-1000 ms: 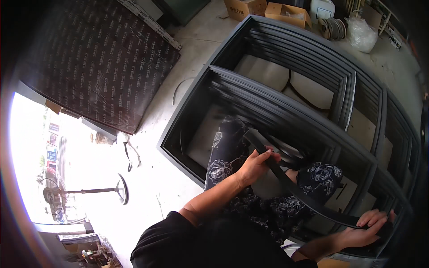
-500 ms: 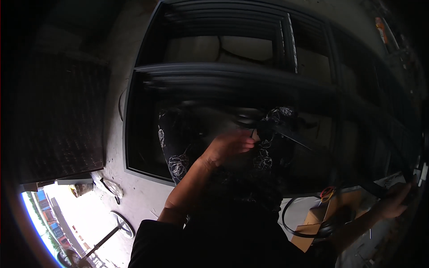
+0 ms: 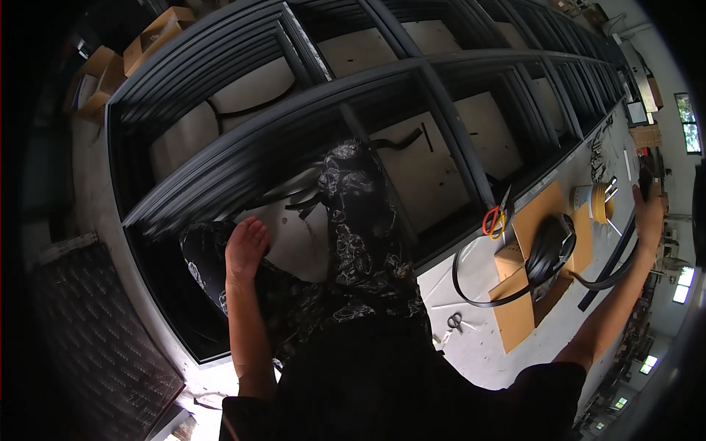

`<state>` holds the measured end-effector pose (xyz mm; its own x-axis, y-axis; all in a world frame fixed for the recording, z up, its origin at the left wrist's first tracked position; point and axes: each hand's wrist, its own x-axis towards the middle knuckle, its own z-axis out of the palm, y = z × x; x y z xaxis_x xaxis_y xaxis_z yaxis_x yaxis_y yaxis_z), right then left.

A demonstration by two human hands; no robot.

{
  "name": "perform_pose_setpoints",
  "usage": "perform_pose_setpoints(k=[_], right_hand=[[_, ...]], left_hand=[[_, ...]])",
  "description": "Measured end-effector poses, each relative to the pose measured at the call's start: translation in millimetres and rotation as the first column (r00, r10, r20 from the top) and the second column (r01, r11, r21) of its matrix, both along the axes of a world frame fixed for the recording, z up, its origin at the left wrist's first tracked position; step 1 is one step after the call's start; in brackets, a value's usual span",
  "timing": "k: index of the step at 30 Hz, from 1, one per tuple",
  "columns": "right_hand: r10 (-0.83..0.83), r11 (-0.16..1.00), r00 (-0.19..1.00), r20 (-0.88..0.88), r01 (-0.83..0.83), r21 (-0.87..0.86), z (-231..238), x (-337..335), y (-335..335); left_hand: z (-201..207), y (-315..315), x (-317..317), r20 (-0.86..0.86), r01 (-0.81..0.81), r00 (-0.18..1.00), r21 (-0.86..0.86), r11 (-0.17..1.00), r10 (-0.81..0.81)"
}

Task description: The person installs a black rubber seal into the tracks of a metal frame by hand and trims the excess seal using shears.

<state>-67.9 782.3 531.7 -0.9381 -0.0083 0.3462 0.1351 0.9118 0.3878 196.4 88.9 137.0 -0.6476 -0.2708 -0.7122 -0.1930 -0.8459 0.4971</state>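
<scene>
My left hand [image 3: 247,248] hovers by my left knee, beside the near bar of the dark metal frame [image 3: 448,110], fingers stretched out and holding nothing I can see. Far out to the right, my right hand [image 3: 650,209] is closed round a flat black strip [image 3: 618,253]. The strip hangs below that hand and curves toward a coil of black strip [image 3: 553,250] in an opened cardboard box [image 3: 519,298]. My legs, in black patterned trousers, are inside one opening of the frame.
Scissors with red and yellow handles [image 3: 494,220] lie on the frame's edge near the box. Beyond the box stands a tub with a yellow roll [image 3: 599,204]. Small dark scissors [image 3: 455,321] rest on the floor. Cardboard boxes [image 3: 151,40] stand at the far left.
The view has swung to the right. My left hand has moved away from my right knee to my left one. My right arm is stretched farther out, with the strip in hand.
</scene>
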Motion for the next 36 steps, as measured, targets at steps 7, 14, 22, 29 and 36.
perform_pose_setpoints(k=[7,14,22,29,36], right_hand=[[-0.035,0.995,0.998,-0.058,0.029,-0.098,-143.5,-38.0,103.9],[0.046,0.937,0.989,0.143,0.007,-0.349,-262.3,-47.0,62.3],[0.004,0.998,0.995,0.097,0.002,-0.056,-275.1,-64.8,41.4],[-0.186,0.982,0.935,0.303,0.17,0.08,-318.6,-56.3,82.5],[-0.149,0.98,0.706,0.693,0.198,0.009,-395.0,-22.7,132.5]], left_hand=[[-14.2,-5.1,6.6,0.011,0.004,1.0,-0.032,0.999,-0.004],[-21.4,1.3,20.0,0.139,-0.037,0.99,-0.025,0.999,0.04],[-32.6,0.8,22.6,0.182,-0.014,0.983,-0.059,0.998,0.025],[-33.2,10.2,17.8,0.207,0.008,0.978,-0.066,0.998,0.006],[-33.2,6.8,29.8,0.255,0.02,0.967,-0.141,0.99,0.016]])
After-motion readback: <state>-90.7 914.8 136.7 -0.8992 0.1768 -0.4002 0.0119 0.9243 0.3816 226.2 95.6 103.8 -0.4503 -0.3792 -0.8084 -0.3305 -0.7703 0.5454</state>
